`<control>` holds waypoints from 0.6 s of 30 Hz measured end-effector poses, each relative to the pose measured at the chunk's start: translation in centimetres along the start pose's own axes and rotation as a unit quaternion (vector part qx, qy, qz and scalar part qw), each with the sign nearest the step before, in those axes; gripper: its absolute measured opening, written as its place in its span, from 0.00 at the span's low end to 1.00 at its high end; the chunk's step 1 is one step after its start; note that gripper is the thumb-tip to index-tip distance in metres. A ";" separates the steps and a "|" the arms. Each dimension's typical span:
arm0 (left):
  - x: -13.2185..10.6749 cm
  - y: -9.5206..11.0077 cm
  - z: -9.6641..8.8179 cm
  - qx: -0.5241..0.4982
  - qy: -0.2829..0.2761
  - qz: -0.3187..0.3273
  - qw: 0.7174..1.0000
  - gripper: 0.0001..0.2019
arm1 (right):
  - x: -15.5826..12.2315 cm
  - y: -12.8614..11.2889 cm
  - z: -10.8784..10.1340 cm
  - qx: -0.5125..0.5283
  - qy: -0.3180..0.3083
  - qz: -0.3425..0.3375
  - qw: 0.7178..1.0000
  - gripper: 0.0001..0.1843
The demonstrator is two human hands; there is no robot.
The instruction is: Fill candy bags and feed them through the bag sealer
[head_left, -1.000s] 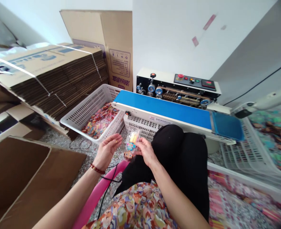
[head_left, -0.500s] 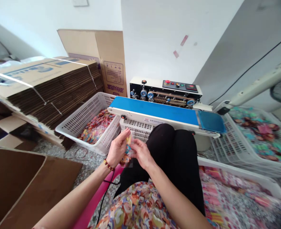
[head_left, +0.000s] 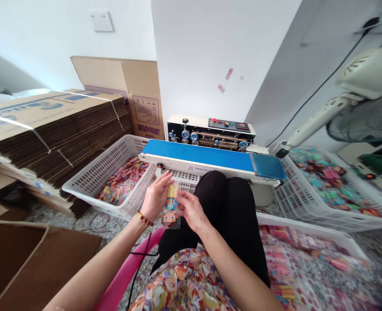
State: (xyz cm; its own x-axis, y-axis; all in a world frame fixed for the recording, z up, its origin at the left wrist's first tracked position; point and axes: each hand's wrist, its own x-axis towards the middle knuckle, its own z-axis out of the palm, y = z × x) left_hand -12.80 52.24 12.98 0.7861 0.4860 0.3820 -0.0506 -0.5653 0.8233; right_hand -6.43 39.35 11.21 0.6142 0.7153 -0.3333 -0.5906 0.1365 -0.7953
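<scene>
Small clear packet [head_left: 172, 211], its printed contents too blurred to read, stands upright beside the black-clad knees [head_left: 225, 192], near the blue conveyor belt [head_left: 197, 154]. Left hand [head_left: 154, 199] covers its left edge, fingers outstretched, grip impossible to judge; right hand [head_left: 191, 211] fingertips pinch its right edge.

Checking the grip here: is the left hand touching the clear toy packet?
Touching. The head view shows the left hand laid against the clear toy packet along its left edge, while the right hand pinches the other side.
</scene>
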 end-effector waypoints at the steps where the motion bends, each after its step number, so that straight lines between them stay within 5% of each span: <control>1: 0.1 0.2 0.1 0.003 0.007 -0.002 1.000 0.18 | -0.1 -0.1 -0.1 0.000 0.004 -0.003 1.000 0.16; 10: 1.2 0.4 0.2 0.001 0.050 0.005 0.999 0.18 | -0.6 -1.0 -0.6 0.013 0.018 -0.025 0.999 0.16; 12: 1.0 0.1 0.1 -0.057 0.054 -0.076 0.994 0.21 | -0.5 -1.0 -0.7 0.011 0.019 -0.027 0.999 0.17; 15: 0.4 -0.4 0.1 -0.174 -0.019 -0.240 0.955 0.24 | -0.3 -0.6 -0.9 -0.021 0.025 -0.036 0.999 0.16; 18: -0.1 -0.8 0.4 -0.245 -0.067 -0.301 0.919 0.21 | 0.2 0.0 -1.3 -0.076 0.036 -0.048 0.995 0.14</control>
State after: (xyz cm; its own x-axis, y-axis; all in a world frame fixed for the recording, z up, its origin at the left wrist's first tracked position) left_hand -12.62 52.37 12.16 0.8300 0.5071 -0.2321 0.1723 0.1627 0.9715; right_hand -5.64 38.57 10.49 0.7033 0.6520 -0.2834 -0.4450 0.0928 -0.8907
